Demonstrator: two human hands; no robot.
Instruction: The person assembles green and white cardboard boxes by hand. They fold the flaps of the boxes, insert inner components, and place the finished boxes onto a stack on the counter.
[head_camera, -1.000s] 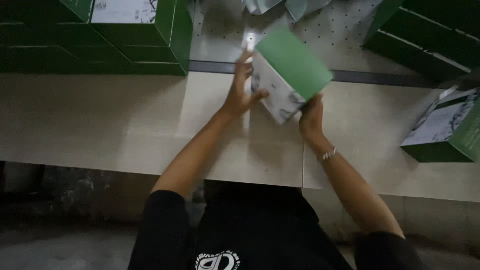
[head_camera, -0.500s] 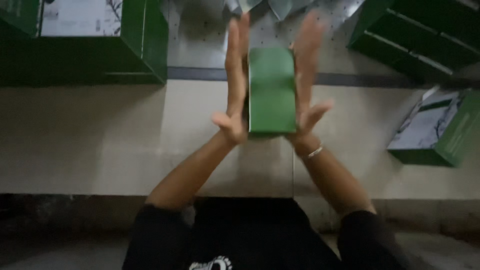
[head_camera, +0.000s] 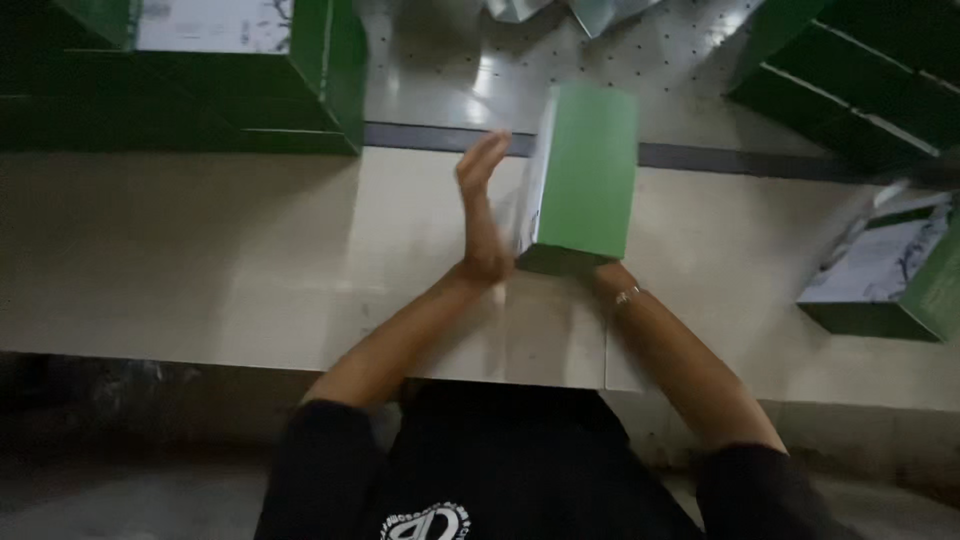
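Green box (head_camera: 585, 170) mid-frame over worktop (head_camera: 200, 250), left hand (head_camera: 482, 215) open flat beside it, right hand hidden beneath (grip unclear); looks light, stiff cardboard, hold by side faces

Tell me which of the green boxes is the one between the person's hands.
The green box at centre, raised above the table: the left hand is flat against its side, the right hand is hidden under it. The other green boxes lie untouched at the edges.

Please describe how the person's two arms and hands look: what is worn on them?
Both forearms are bare. Short black sleeves cover the upper arms. The right wrist carries a thin metallic bracelet. The left hand shows no glove or ring; the right hand is mostly hidden.
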